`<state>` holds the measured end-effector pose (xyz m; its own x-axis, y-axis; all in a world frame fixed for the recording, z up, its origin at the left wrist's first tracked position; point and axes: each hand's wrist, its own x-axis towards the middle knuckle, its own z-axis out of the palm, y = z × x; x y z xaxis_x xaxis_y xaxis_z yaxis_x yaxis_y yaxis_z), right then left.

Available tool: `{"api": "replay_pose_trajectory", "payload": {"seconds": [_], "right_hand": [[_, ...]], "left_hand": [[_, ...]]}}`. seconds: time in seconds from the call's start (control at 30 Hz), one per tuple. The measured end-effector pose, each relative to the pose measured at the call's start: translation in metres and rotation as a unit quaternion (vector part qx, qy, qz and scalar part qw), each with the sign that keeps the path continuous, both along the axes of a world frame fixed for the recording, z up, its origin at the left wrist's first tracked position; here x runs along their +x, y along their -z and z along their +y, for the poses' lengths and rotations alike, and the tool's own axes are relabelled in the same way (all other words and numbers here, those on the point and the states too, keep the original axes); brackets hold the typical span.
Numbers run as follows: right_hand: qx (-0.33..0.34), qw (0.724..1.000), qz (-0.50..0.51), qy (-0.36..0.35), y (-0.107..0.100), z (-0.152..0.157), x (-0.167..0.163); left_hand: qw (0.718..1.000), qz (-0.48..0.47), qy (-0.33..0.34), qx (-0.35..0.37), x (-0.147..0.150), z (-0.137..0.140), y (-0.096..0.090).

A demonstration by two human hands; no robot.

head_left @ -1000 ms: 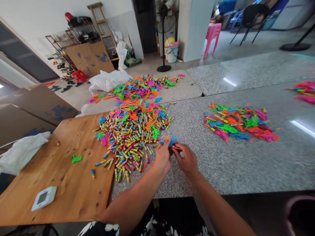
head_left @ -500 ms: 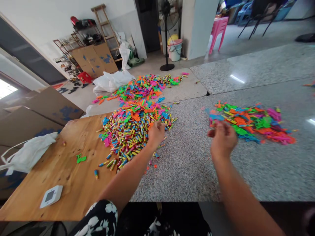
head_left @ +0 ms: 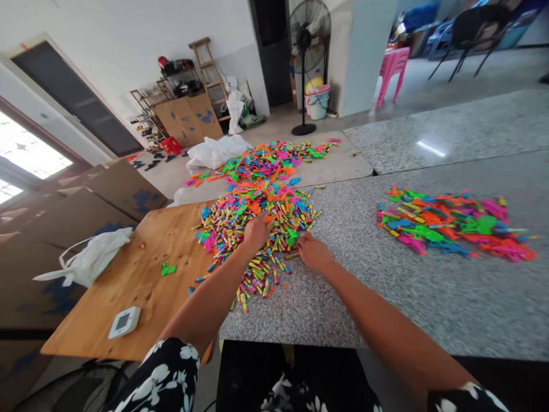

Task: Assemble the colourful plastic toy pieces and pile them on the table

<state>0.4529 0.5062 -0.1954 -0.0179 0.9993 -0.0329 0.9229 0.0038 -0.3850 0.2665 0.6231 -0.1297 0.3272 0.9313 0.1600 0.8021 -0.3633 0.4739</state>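
A large heap of small colourful wrapped tubes [head_left: 257,269] lies across the join of the wooden and speckled stone tables, with bright plastic toy guns [head_left: 257,200] mixed in along its far side. Over the middle of this heap is my left hand [head_left: 256,231], its fingers closed, with an orange toy gun [head_left: 270,218] showing at the fingertips. My right hand [head_left: 315,252] reaches the heap's right edge, fingers bent together beside a green toy gun [head_left: 292,236]; what they pinch, if anything, is hidden. Farther right lies a separate pile of toy guns and tubes [head_left: 454,220].
On the wooden table [head_left: 103,292] are a white device with a screen [head_left: 124,322], a green toy gun [head_left: 167,268] and a white bag [head_left: 92,260]. Cardboard boxes [head_left: 124,186] stand at the left. Behind the tables is a standing fan [head_left: 304,40].
My right hand has moved left from the separate pile to the edge of the big heap. My left hand has shifted slightly left over the heap. The camera view has shifted.
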Motion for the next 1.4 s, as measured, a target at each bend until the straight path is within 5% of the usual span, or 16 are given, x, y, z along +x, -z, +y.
{"api": "replay_pose_trajectory", "payload": {"seconds": [0.1,0.2,0.3,0.33,0.4,0.5,0.73,0.93,1.2,1.4], "right_hand": [[0.009,0.998,0.029,0.048,-0.004,-0.004,0.000],[0.044,0.974,0.185,0.125,-0.010,-0.019,-0.012],[0.061,0.886,0.443,0.126,-0.024,-0.044,-0.037],[0.056,0.849,0.513,0.114,-0.031,-0.054,-0.046],[0.047,0.794,0.599,0.094,-0.045,-0.070,-0.062],[0.052,0.759,0.645,0.077,-0.063,-0.088,-0.075],[0.091,0.728,0.673,0.098,-0.077,-0.098,-0.080],[0.095,0.742,0.657,0.093,-0.079,-0.104,-0.085],[0.073,0.666,0.735,0.105,-0.080,-0.105,-0.083],[0.069,0.659,0.740,0.117,-0.080,-0.105,-0.084]], "left_hand": [[0.981,-0.172,-0.088,-0.019,-0.026,-0.018,-0.008],[0.885,-0.408,-0.179,-0.136,-0.042,-0.042,-0.014],[0.720,-0.584,-0.196,-0.319,-0.045,-0.069,-0.019],[0.682,-0.612,-0.186,-0.354,-0.044,-0.079,-0.021],[0.651,-0.639,-0.157,-0.378,-0.039,-0.097,-0.025],[0.637,-0.661,-0.129,-0.375,-0.030,-0.121,-0.030],[0.609,-0.701,-0.102,-0.357,-0.012,-0.150,-0.039],[0.617,-0.708,-0.083,-0.334,-0.002,-0.158,-0.040],[0.631,-0.698,-0.045,-0.336,0.000,-0.164,-0.033],[0.638,-0.692,-0.038,-0.336,0.001,-0.165,-0.029]]}}
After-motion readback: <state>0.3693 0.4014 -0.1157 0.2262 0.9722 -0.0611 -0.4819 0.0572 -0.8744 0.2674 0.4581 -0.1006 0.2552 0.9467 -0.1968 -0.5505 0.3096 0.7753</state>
